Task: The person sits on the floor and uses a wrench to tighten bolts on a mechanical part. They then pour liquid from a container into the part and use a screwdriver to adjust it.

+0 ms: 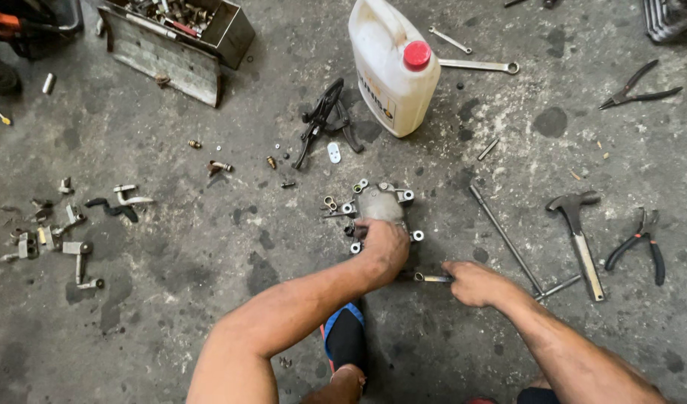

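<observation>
Nearest the camera, a foot in a blue and black sandal (345,337) rests on the stained grey concrete floor (209,247) between the two forearms. Just beyond it, the left hand (383,245) is clenched over the near edge of a grey cast-metal housing with bolt lugs (381,202), which lies flat on the floor at mid-scene. The right hand (474,283) is closed on the handle of a slim metal spanner (426,277), whose far tip reaches under the left wrist, beside the housing's near edge.

Right of the hands lie a long steel T-bar wrench (508,241), a steel-headed hammer (579,239) and black-handled pliers (643,243), close-packed. Far of the housing stand a white plastic jug with a red cap (392,71) and a black puller tool (325,120). Small brackets and bolts (66,239) are scattered at the far left edge. Bare floor opens between those brackets and the housing.
</observation>
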